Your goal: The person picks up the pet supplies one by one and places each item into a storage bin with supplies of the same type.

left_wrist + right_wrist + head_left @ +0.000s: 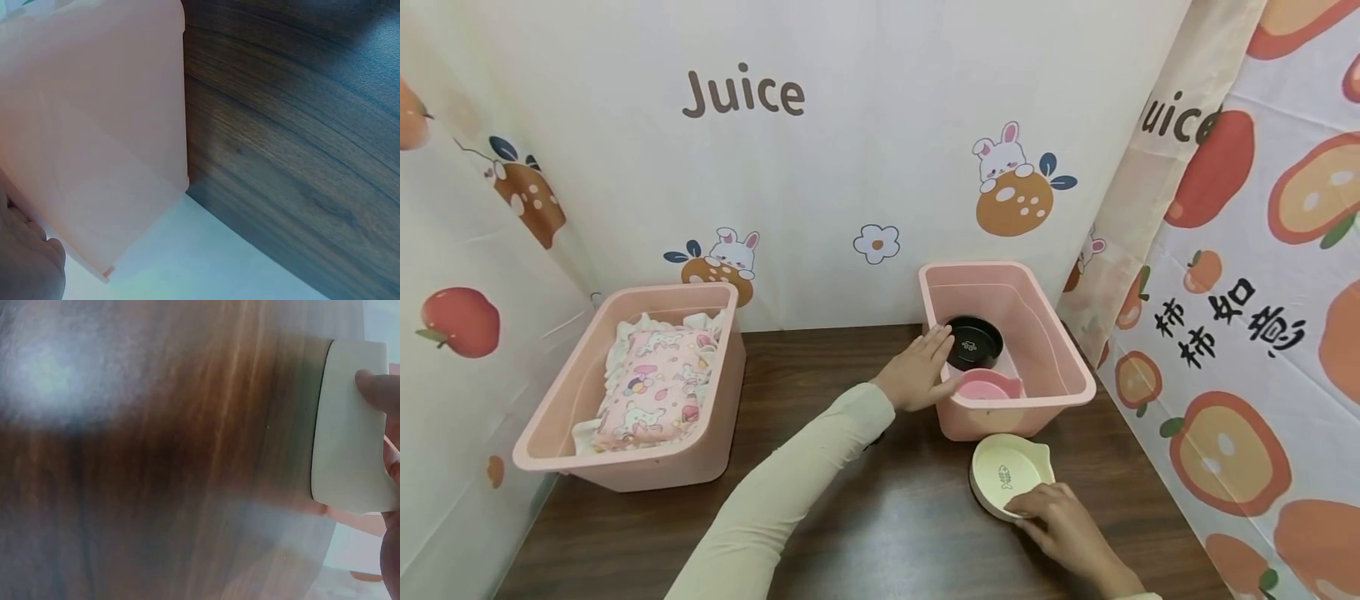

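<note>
My right hand point(1063, 525) pinches the near rim of a cream pet bowl point(1009, 468) with a cat-ear edge and a fish print. In the right wrist view the thumb lies on the outer wall of the bowl point(350, 425). The bowl is just in front of the right pink bin point(1060, 354). At that bin's left rim rests my left hand point(916, 371), fingers extended over the edge. Inside the bin a black bowl point(983, 332) with a paw print sits behind a pink bowl point(988, 385), which the front rim partly hides.
On the left stands another pink bin point(730, 400) holding a frilled pink pillow point(655, 383). Both bins stand on a dark wooden table point(880, 517). Printed curtains point(857, 150) hang close behind and along both sides.
</note>
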The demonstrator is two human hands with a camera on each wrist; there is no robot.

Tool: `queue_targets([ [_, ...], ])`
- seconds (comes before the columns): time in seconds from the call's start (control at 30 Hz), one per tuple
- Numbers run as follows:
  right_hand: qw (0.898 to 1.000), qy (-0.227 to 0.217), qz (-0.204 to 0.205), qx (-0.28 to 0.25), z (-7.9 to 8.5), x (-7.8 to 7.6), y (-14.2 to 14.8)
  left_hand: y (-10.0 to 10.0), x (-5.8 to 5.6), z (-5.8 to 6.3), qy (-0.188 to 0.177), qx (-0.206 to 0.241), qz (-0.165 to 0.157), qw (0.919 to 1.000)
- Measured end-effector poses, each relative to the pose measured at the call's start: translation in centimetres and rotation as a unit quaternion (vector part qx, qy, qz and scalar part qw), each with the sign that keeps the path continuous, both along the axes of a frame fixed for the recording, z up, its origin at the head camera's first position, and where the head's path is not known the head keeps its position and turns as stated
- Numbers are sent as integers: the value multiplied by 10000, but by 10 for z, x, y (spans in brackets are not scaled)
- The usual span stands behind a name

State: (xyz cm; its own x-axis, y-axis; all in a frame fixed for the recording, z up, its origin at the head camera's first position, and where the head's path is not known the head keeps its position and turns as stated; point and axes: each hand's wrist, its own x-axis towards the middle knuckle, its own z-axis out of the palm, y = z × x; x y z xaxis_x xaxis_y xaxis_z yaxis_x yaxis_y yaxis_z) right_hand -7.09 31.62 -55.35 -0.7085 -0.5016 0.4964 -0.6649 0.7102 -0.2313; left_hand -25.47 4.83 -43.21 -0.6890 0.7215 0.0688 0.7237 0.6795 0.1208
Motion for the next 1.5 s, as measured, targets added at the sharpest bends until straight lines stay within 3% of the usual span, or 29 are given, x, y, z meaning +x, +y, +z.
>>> queue_targets([
  [0.17, 9999, 21, -96, 141, -2, -3, -4, -2, 1, 0, 61, 68, 28, 10000],
  [0.43, 9990, 361, -32, -255, -8, -1, -7, 0, 2, 0, -100, 34, 23, 9999],
  [0.8, 9992, 258, 45, -307, 9, 14, -8, -1, 0, -1, 42, -69, -55, 10000],
  [1.07, 9976, 575, 226, -322, 40, 23, -5, -1, -1, 0, 90, -11, -100, 9999],
  [1.33, 9974, 660, 38, -272, 85, 34, -3, -2, -1, 0, 44, 22, -150, 9999],
  [1.5, 9918, 1170, 267, -441, 113, 30, -1, -1, -2, 0, 96, 55, -141, 9998],
])
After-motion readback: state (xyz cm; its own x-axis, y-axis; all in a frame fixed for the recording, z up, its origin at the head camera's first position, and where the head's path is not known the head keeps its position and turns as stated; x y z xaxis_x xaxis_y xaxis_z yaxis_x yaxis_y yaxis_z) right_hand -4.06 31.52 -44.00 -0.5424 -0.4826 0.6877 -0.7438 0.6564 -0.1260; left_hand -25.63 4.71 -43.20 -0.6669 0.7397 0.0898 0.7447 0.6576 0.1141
